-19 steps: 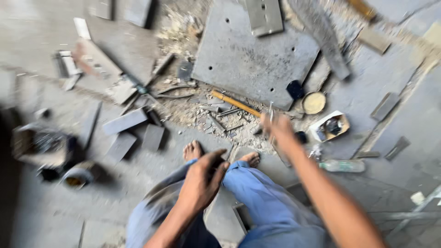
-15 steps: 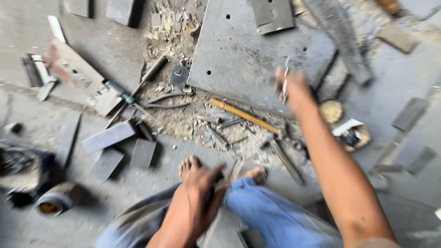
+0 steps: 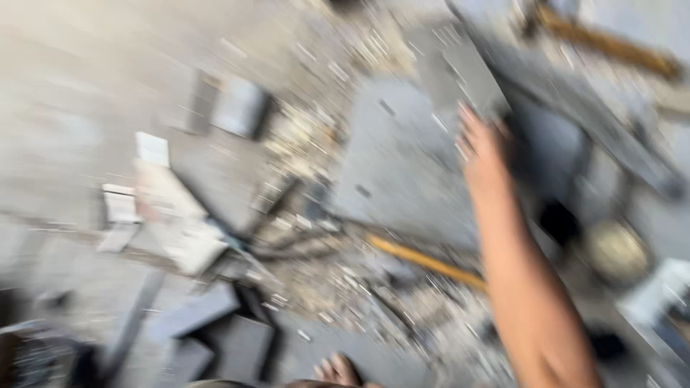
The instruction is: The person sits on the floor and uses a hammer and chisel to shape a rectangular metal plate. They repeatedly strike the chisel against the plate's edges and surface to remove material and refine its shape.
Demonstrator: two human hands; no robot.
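Observation:
The view is heavily blurred by motion. My right hand is stretched far forward over a large flat grey metal plate, its fingertips near a smaller grey slab lying on the plate's far part. Whether the hand holds anything cannot be told through the blur. A yellow-handled tool lies on the floor left of my forearm. My left hand is out of frame. The toes of one bare foot show at the bottom edge.
Metal scraps and debris litter the floor. Grey blocks lie at the lower left, a pale angled piece at the left, a round tin and a white object at the right.
My right hand has reached further forward across the grey plate. My left hand, seen near my knees before, has left the view as the camera swung up and forward.

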